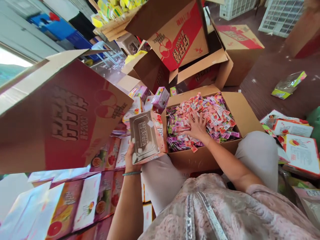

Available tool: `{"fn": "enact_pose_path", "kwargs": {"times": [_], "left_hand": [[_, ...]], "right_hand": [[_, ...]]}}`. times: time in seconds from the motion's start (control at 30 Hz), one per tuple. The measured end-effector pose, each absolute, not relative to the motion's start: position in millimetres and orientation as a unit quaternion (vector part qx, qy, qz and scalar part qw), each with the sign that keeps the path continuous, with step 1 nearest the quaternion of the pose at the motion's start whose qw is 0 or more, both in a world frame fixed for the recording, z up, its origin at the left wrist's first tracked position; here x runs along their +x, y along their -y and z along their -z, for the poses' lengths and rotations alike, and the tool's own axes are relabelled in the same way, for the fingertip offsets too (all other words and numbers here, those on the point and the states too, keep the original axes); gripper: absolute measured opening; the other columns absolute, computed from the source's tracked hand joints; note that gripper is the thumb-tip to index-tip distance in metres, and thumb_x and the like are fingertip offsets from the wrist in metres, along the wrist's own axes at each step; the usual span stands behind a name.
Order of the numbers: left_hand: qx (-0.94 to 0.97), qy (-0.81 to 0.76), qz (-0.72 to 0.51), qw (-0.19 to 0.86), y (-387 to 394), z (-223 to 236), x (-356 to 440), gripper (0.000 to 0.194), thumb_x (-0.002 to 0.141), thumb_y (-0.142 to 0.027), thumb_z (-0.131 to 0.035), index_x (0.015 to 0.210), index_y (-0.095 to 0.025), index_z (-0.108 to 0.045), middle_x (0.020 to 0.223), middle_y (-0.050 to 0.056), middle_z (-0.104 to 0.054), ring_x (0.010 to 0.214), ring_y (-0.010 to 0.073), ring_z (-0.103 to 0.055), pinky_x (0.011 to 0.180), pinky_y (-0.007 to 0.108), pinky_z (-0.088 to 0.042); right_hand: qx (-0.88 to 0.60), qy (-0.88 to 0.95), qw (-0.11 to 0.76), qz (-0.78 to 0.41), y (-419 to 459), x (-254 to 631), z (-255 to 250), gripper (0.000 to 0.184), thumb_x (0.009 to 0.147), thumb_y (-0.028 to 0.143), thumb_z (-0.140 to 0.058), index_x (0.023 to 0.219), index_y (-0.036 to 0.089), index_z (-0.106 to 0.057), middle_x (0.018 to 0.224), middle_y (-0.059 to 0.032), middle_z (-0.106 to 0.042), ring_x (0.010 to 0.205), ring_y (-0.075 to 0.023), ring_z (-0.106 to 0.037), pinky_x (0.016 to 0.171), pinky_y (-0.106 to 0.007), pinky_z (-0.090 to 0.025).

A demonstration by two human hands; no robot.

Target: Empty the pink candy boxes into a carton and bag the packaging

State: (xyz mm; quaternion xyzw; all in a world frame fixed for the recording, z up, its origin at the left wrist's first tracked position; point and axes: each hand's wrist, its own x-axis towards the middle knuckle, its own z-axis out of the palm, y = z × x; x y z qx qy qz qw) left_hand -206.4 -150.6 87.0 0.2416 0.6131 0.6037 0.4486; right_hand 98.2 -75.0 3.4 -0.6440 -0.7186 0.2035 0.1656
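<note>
My left hand (129,158) grips the lower left edge of a small display box (161,133) with a clear plastic front; through the plastic only a brownish inside shows. The box is tilted over my left knee, beside an open cardboard carton (200,158) between my knees. Small pink, red and purple wrapped packets (220,113) fill this carton in a heap. My right hand (198,127) lies on the heap with its fingers spread, touching the packets. Whether any packet is under the palm is hidden.
A large carton (75,110) rises at the left above rows of printed boxes (82,203). More open cartons (185,36) stand ahead. Flattened printed boxes (302,150) lie at the right, and a clear-windowed box (288,86) is on the floor. White crates (282,16) stand at the back.
</note>
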Motion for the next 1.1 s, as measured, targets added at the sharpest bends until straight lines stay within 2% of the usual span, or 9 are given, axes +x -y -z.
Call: {"fn": "enact_pose_path", "kwargs": {"times": [0.1, 0.2, 0.37, 0.5, 0.63, 0.7, 0.8, 0.93, 1.1], "left_hand": [[0.213, -0.592, -0.631, 0.453, 154.7, -83.2, -206.7, 0.040, 0.073, -0.054, -0.084, 0.102, -0.028, -0.081, 0.108, 0.000, -0.082, 0.111, 0.0244, -0.074, 0.090, 0.031, -0.064], [0.206, -0.565, -0.651, 0.462, 154.6, -84.3, -209.0, 0.042, 0.074, -0.059, -0.084, 0.104, -0.030, -0.082, 0.110, -0.005, -0.081, 0.114, 0.0210, -0.072, 0.090, 0.027, -0.063], [0.223, -0.555, -0.669, 0.442, 152.3, -82.5, -207.8, 0.052, 0.070, -0.066, -0.084, 0.107, -0.029, -0.081, 0.118, -0.004, -0.080, 0.127, 0.0234, -0.067, 0.091, 0.028, -0.062], [0.218, -0.541, -0.684, 0.438, 151.3, -81.6, -206.3, 0.049, 0.071, -0.064, -0.082, 0.104, -0.029, -0.082, 0.122, -0.004, -0.079, 0.132, 0.0222, -0.063, 0.096, 0.026, -0.060], [0.207, -0.527, -0.698, 0.438, 150.1, -81.3, -205.2, 0.045, 0.072, -0.063, -0.081, 0.094, -0.025, -0.082, 0.107, -0.003, -0.081, 0.114, 0.0194, -0.069, 0.088, 0.023, -0.060], [0.196, -0.529, -0.703, 0.433, 148.8, -79.9, -204.2, 0.048, 0.068, -0.064, -0.083, 0.095, -0.024, -0.082, 0.106, -0.004, -0.081, 0.105, 0.0183, -0.071, 0.084, 0.023, -0.061], [0.186, -0.534, -0.713, 0.415, 146.9, -76.9, -203.3, 0.053, 0.064, -0.063, -0.086, 0.099, -0.024, -0.081, 0.106, -0.003, -0.081, 0.105, 0.0190, -0.071, 0.085, 0.024, -0.060], [0.168, -0.530, -0.711, 0.432, 144.7, -74.7, -202.8, 0.050, 0.062, -0.061, -0.088, 0.093, -0.024, -0.079, 0.097, -0.003, -0.080, 0.101, 0.0185, -0.071, 0.079, 0.024, -0.061], [0.148, -0.468, -0.738, 0.462, 125.9, -82.0, -187.2, 0.040, 0.078, -0.043, -0.081, 0.110, -0.018, -0.076, 0.114, 0.002, -0.079, 0.115, 0.0215, -0.069, 0.103, 0.033, -0.058]], "right_hand": [[-0.610, 0.762, 0.094, -0.197, 87.2, 95.0, 3.4, 0.115, 0.079, 0.081, -0.074, 0.170, 0.025, -0.031, 0.178, -0.0193, -0.002, 0.159, -0.0593, 0.004, 0.120, -0.083, -0.003], [-0.585, 0.791, 0.087, -0.158, 104.2, 96.1, 3.8, 0.112, 0.080, 0.080, -0.073, 0.169, 0.025, -0.033, 0.178, -0.0188, -0.001, 0.160, -0.0557, 0.007, 0.121, -0.081, 0.001], [-0.501, 0.854, 0.043, -0.130, 133.1, 98.9, 15.3, 0.119, 0.071, 0.083, -0.079, 0.168, 0.031, -0.034, 0.179, -0.0147, -0.006, 0.160, -0.0549, 0.007, 0.120, -0.083, 0.000], [-0.496, 0.860, -0.026, -0.121, 119.1, 105.2, 33.8, 0.101, 0.083, 0.074, -0.075, 0.167, 0.032, -0.036, 0.179, -0.0137, -0.008, 0.162, -0.0510, 0.002, 0.121, -0.082, -0.006], [-0.455, 0.881, -0.057, -0.114, 80.9, 107.0, 48.7, 0.092, 0.086, 0.067, -0.076, 0.165, 0.034, -0.041, 0.179, -0.0114, -0.006, 0.163, -0.0483, -0.002, 0.123, -0.079, -0.004], [-0.445, 0.886, -0.065, -0.112, 69.2, 106.2, 53.7, 0.092, 0.088, 0.067, -0.075, 0.165, 0.032, -0.040, 0.179, -0.0130, -0.004, 0.163, -0.0470, -0.002, 0.124, -0.078, -0.005], [-0.435, 0.891, -0.072, -0.104, 67.7, 106.8, 53.8, 0.092, 0.089, 0.064, -0.075, 0.165, 0.029, -0.039, 0.178, -0.0160, -0.005, 0.163, -0.0456, -0.004, 0.125, -0.075, -0.008], [-0.407, 0.904, -0.072, -0.105, 85.2, 112.3, 37.1, 0.091, 0.087, 0.057, -0.079, 0.165, 0.031, -0.039, 0.179, -0.0156, -0.007, 0.164, -0.0450, -0.004, 0.125, -0.074, -0.010], [-0.458, 0.881, -0.016, -0.118, 94.3, 116.7, 4.4, 0.084, 0.096, 0.064, -0.062, 0.168, 0.032, -0.033, 0.179, -0.0130, -0.007, 0.164, -0.0426, -0.001, 0.126, -0.073, -0.006]]}}
